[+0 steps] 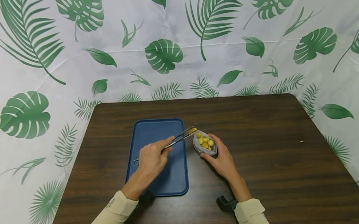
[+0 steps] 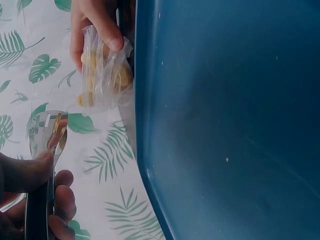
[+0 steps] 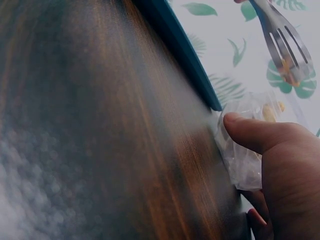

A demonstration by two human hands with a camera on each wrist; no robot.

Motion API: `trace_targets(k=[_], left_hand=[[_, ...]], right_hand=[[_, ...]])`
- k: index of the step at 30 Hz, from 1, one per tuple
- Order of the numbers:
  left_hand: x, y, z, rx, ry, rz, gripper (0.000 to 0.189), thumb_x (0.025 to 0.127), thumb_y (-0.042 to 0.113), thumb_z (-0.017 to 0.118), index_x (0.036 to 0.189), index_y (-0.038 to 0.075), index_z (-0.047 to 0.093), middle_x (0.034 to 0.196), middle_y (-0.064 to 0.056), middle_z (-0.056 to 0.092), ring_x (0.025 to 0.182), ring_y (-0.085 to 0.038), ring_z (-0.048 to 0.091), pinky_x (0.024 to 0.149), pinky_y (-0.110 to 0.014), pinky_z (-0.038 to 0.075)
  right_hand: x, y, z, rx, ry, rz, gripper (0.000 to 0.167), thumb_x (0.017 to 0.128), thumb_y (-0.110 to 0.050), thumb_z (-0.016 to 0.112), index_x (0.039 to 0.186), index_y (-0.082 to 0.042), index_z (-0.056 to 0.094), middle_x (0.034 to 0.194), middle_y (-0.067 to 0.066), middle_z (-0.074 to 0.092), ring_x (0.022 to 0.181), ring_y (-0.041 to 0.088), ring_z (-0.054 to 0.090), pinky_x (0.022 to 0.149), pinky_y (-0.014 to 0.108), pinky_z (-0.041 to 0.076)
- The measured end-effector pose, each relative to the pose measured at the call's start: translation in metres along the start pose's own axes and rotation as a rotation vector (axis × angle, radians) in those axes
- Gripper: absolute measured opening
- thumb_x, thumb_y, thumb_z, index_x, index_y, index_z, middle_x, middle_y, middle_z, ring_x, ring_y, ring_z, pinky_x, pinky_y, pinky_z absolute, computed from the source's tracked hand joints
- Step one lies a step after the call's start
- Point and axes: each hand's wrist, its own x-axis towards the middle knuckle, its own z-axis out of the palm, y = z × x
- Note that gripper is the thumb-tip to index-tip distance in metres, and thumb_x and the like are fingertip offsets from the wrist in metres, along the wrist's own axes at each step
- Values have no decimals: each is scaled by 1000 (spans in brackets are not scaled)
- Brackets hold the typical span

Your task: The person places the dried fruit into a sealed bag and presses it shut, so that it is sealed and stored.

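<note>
Metal serving tongs (image 1: 177, 139) slant across the blue tray, gripped in my left hand (image 1: 153, 157). Between the tongs' slotted ends is a small yellow piece of food (image 1: 192, 130), just beside the bag's rim. My right hand (image 1: 223, 160) holds the side of a clear plastic bag (image 1: 199, 149) standing on the table right of the tray. Inside that bag sit several small round yellow pieces (image 1: 205, 141) that look like baby potatoes. In the right wrist view the thumb (image 3: 255, 132) presses on the crinkled plastic.
The blue tray (image 1: 169, 180) lies on the dark wood table (image 1: 259, 131), with tiny crumbs on its surface in the left wrist view. A small yellow scrap (image 1: 301, 141) is on the table at the right. A leaf-patterned white sheet (image 1: 123, 70) hangs behind the table.
</note>
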Motion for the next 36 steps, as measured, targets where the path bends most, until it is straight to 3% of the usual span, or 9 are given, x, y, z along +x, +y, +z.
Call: trace_targets(k=[29, 36], left_hand=[[0, 11, 14, -7, -54, 43, 33, 90, 17, 79, 123, 18, 78, 107, -3, 81, 67, -17, 74, 51, -35, 52], [1, 13, 17, -10, -78, 48, 33, 91, 16, 77, 124, 20, 77, 108, -1, 81, 60, -13, 69, 49, -28, 45]], right_hand=[[-1, 1, 0, 1, 5, -7, 84, 87, -38, 83, 158, -26, 39, 157, 10, 49, 138, 40, 50, 108, 67, 39], [0, 0, 0, 0, 2, -4, 84, 88, -38, 83, 158, -26, 38, 159, 10, 47, 141, 41, 48, 109, 68, 39]])
